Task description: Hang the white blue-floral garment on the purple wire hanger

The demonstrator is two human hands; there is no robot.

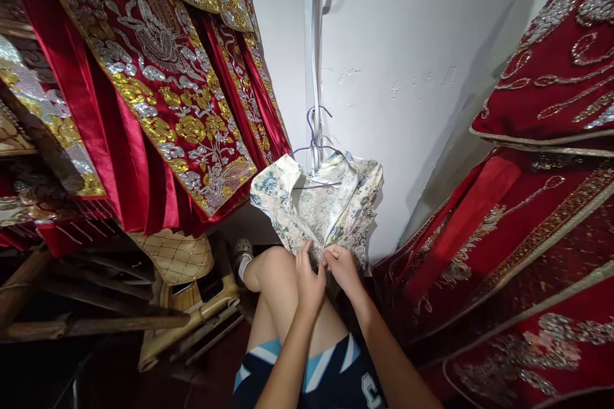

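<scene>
A cream blouse with blue and yellow flowers (362, 195) hangs on a purple wire hanger (313, 134) against the white wall. Its front edges come together in a V low on the chest. At the foot of that V, my left hand (311, 271) has its fingers closed on the left edge of the blouse front. My right hand (341, 267) pinches the opposite edge, thumb and forefinger together, just beside the left. Any button or fastener between the fingertips is too small to make out. The blouse's lower part is hidden behind my hands and knees.
Red embroidered costumes with gold and silver sequins (187, 121) hang at the left, and more red beaded cloth (480, 255) hangs close on the right. A bamboo stool (211, 307) holding a dark phone (211, 287) stands at lower left. A white strip (315, 45) runs down the wall.
</scene>
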